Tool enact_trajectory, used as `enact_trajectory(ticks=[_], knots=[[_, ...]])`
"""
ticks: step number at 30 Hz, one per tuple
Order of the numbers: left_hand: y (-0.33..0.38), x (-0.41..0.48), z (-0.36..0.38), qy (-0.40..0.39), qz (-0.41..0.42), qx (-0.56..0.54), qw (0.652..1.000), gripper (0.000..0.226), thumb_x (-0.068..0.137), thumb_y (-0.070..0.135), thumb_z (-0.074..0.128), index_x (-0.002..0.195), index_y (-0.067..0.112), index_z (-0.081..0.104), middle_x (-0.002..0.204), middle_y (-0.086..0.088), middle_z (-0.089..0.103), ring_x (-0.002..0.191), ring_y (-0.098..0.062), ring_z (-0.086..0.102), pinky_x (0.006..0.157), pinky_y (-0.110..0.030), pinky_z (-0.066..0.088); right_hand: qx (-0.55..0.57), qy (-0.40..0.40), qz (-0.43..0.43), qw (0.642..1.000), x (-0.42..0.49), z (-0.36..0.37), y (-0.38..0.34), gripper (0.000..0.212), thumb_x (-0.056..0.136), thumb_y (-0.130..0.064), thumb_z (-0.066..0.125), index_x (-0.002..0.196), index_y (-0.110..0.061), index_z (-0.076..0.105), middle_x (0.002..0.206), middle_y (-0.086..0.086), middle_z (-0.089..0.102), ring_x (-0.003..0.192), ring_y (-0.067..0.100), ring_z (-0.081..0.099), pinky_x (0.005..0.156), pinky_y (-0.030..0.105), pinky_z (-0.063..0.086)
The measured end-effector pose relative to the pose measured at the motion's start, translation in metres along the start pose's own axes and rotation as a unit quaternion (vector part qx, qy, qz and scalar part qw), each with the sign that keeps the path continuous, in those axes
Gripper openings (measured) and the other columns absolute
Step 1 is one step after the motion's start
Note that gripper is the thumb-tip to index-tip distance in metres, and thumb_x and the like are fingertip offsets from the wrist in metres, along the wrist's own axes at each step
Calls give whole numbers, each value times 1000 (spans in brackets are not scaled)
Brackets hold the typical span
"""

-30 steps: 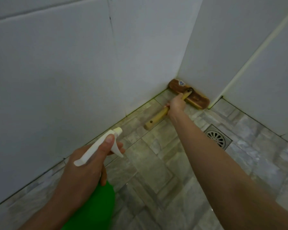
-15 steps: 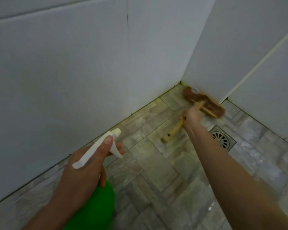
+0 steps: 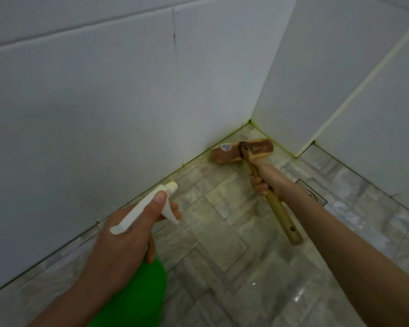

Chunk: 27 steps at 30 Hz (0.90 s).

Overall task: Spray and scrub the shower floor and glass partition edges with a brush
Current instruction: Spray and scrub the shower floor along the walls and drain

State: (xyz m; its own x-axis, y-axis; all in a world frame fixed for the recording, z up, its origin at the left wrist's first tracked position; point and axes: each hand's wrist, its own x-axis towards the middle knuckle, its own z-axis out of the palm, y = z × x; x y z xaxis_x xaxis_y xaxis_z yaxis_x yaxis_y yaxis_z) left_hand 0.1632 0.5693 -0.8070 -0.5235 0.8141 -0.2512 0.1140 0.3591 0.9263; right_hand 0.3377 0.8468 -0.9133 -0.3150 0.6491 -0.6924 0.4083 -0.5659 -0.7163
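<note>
Head view:
- Brush (image 3: 279,213) is being gripped by the right hand (image 3: 262,178) partway along the wooden handle, with the fingers (image 3: 257,185) being curled tight round it. The free handle end is being left sticking out back toward the camera, past the wrist.
- Brush head (image 3: 224,155) is being held flat on the shower floor (image 3: 222,244), close to the corner. Its left end is lying at the foot of the left wall (image 3: 80,114). Whether it is touching the right wall (image 3: 340,67) cannot be told.
- Spray bottle (image 3: 137,300), with a green body and a white trigger head (image 3: 139,213), is being held low at the near left by the left hand (image 3: 123,239). Fingers are being closed round the neck, the thumb (image 3: 159,198) is being laid along the top of the trigger head, and one fingertip is showing at the trigger.
- Nozzle (image 3: 171,185) is being pointed roughly toward the floor-wall joint.
- Drain (image 3: 315,195) is being partly covered by the right forearm and is sitting just right of the brush handle.
- Yellow-green tint is being shown along the grout line (image 3: 276,143) at the wall base.
</note>
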Motion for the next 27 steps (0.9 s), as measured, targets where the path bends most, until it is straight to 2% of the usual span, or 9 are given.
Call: enact_trajectory(ticks=[3,5,8,11,14,17,20,23,27], knots=[[-1,-1,3,-6,4,8,1000,53,75,85,40,86,49,78,87,-19,77,36,-21,50,49,-28,49,-280,27,-119,952,9,6,-22,45,98,-49,38,93,-6,51,61,8,52,35,12,48,38,19,37],[-4,0,5,-5,-2,16,1000,54,73,86,38,88,50,77,90,-26,75,36,-21,50,49,-31,49,-470,87,-164,863,23,14,-47,41,100,-41,35,116,-7,50,95,17,62,76,21,67,60,27,45],[-8,0,7,-2,-9,31,999,58,72,87,36,88,49,77,88,-25,76,35,-18,50,47,-25,47,-543,149,-183,806,33,15,-64,38,101,-19,31,138,-16,40,119,20,52,107,33,56,75,37,42],[-7,1,6,-3,-5,15,1000,56,72,86,37,87,51,77,88,-25,76,36,-22,51,49,-31,48,-618,106,-176,759,20,-23,-26,49,102,-41,22,108,-7,57,99,18,61,88,30,59,69,33,38],[-3,2,2,7,-5,4,1000,56,72,86,38,85,50,78,90,-26,75,37,-23,51,49,-31,47,-658,124,-139,729,-14,-64,2,56,98,-53,20,68,-14,46,68,7,55,60,22,54,56,31,41],[2,-3,6,8,1,9,1000,56,73,86,37,85,50,77,88,-26,75,36,-21,50,45,-27,45,-688,105,-163,699,-12,-55,-22,47,103,-40,22,83,-14,57,77,10,56,64,18,55,55,28,41],[3,-7,13,3,4,22,1000,56,73,87,36,87,50,76,89,-25,76,35,-18,50,47,-29,46,-642,106,-180,738,21,-13,-54,40,106,-27,21,128,-12,51,106,19,59,94,31,60,77,39,50],[0,-11,14,8,1,17,1000,52,77,86,36,89,53,75,91,-23,76,37,-18,52,49,-30,47,-671,78,-189,713,27,-16,-57,43,105,-33,22,103,-8,57,99,19,60,86,30,57,73,35,43],[3,-20,7,35,-5,9,999,40,91,70,42,81,53,76,82,-11,79,36,-15,50,46,-22,44,-704,73,-116,697,-22,-90,-24,49,101,-46,22,70,-14,41,69,5,47,70,22,48,69,30,38]])
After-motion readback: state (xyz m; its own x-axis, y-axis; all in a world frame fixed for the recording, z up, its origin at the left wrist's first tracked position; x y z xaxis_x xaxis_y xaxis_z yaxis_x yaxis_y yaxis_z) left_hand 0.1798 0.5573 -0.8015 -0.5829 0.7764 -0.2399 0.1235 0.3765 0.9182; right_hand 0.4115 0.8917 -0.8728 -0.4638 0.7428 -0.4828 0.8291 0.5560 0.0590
